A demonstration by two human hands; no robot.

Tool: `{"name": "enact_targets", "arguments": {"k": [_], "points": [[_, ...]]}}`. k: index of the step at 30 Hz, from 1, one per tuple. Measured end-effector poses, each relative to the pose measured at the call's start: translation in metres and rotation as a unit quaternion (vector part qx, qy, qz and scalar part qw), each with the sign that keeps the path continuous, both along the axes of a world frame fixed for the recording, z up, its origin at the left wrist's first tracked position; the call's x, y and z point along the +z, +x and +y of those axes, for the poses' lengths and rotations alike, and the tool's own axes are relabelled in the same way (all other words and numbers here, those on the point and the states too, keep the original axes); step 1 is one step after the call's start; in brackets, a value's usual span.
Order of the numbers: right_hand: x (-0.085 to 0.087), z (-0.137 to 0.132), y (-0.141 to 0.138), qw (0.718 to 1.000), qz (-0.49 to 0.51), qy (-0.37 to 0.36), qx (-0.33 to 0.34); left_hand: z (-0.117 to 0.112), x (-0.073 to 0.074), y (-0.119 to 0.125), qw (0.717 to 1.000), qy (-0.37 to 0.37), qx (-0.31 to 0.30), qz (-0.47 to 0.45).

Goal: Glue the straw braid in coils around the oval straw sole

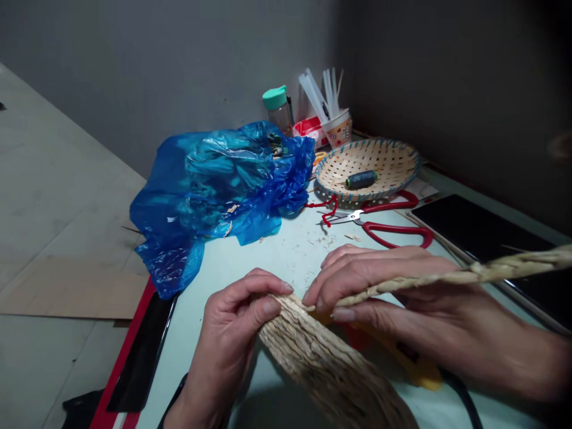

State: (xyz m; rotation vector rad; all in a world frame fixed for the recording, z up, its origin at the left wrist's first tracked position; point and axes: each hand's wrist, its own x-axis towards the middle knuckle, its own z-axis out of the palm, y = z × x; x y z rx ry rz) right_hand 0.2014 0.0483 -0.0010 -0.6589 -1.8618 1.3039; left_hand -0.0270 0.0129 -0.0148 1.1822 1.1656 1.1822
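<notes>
My left hand (241,319) pinches the upper edge of a woven straw piece (322,357), a curved band built from rows of plaited strands. My right hand (393,298) grips a thin straw braid (447,277) between thumb and fingers. One end of the braid meets the edge of the woven piece close to both sets of fingertips. From there it runs over the right hand and out past the right edge of the view. Below the right hand lies a yellow tool (415,369) with a black cord, mostly hidden, so I cannot tell its kind.
Red-handled scissors (356,215) lie open beyond my hands, beside red yarn. Behind them a woven basket (328,173) holds a thread spool (361,179). A blue plastic bag (179,196) spreads at left. A paper cup (338,130) holds white sticks; a dark tablet (473,232) lies right.
</notes>
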Motion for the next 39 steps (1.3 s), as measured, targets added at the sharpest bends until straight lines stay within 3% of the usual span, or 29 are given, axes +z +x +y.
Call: {"name": "enact_targets", "arguments": {"k": [11, 31, 39], "points": [[-0.0041, -0.0049, -0.0032, 0.999, -0.023, 0.045, -0.016, 0.0003, -0.0006, -0.0014, 1.0, -0.015, 0.003, 0.008], [0.0013, -0.006, -0.0006, 0.997, -0.069, 0.02, -0.018, -0.0003, -0.0001, 0.001, 0.995, -0.055, 0.079, 0.003], [0.0032, -0.0044, -0.0005, 0.998, -0.053, 0.023, -0.02, -0.0012, 0.0029, 0.0007, 0.996, 0.006, 0.09, 0.011]]}}
